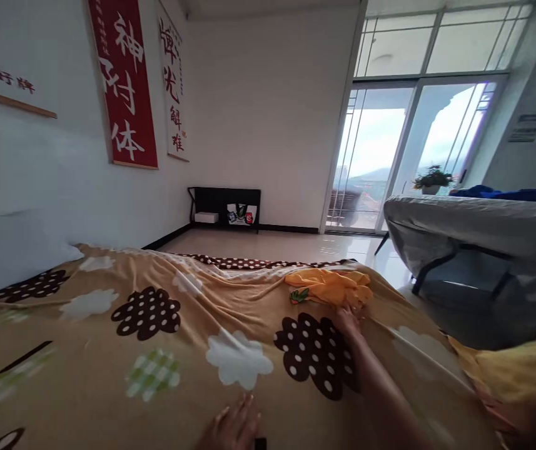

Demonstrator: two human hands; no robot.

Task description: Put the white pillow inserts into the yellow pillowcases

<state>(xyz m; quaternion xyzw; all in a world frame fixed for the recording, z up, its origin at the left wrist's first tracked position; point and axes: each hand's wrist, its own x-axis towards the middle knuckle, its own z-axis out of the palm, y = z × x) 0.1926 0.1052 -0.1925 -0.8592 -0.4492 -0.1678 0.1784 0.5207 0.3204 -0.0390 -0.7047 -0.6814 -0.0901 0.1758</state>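
- The right hand [348,320] is stretching toward one o'clock, fingertips touching the near edge of the orange cloth [328,286]; whether they are pinching it is unclear.
- The left hand [232,428] is lying flat at six o'clock on the tan flowered blanket [108,375].
- A red banner [124,81] is hanging at eleven o'clock.

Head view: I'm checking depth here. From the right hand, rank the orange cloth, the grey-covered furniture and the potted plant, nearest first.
1. orange cloth: on the blanket, touching the right hand.
2. grey-covered furniture: off to the right, across the floor gap.
3. potted plant: far right, beyond the glass door.
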